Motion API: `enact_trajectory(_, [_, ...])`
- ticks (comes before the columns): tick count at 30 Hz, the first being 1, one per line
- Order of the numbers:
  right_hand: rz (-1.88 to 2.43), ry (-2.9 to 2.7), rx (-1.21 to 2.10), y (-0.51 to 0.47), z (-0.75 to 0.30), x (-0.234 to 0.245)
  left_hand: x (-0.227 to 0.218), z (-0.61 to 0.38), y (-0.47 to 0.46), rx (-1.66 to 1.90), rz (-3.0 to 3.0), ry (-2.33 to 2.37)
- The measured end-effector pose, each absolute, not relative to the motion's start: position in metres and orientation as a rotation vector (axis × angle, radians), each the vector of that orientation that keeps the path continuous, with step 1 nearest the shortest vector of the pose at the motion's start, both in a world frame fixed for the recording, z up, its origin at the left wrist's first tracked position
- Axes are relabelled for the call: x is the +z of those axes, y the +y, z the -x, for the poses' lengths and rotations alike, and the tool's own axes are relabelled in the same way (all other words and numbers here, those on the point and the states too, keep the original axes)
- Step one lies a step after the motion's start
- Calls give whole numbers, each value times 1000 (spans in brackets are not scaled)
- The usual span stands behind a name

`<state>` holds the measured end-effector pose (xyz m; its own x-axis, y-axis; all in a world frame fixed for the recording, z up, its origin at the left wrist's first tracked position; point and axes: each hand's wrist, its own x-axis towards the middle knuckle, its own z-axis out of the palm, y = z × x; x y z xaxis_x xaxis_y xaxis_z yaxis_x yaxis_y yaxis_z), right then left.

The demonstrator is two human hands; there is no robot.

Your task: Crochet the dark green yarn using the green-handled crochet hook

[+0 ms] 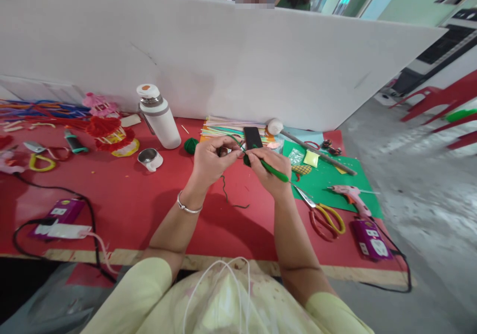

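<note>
Over the middle of the red table, my two hands are close together. In my right hand (pixel 271 169) is a crochet hook (pixel 275 170) with a green grip, its thin metal end sticking out toward the lower right. Dark green yarn (pixel 234 139) runs over the fingers of my left hand (pixel 211 159), which pinch it near the hook's tip. A small dark green worked piece (pixel 246 160) shows partly between the hands, mostly hidden by fingers. Below them a loose yarn tail (pixel 225 190) trails on the table. The green yarn ball (pixel 191 145) lies just left of my left hand.
Behind the hands lie a dark phone (pixel 253 137) and pale sticks. A white thermos (pixel 160 120) and its cup (pixel 150 159) stand left. Scissors (pixel 324 219), a glue gun (pixel 352 195) and a purple power strip (pixel 370 238) lie right. A white partition (pixel 238 60) closes the back.
</note>
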<state>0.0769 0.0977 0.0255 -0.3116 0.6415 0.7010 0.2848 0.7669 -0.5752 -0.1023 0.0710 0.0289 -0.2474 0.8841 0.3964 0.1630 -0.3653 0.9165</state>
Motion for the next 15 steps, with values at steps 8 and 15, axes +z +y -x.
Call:
enact_trajectory(8, [645,-1785,257,91,-65,9,38,95,64,1671,-1131,1105])
enact_trajectory(15, [659,-1623,130,91,-48,-2,47,101,54,1513,-802,856])
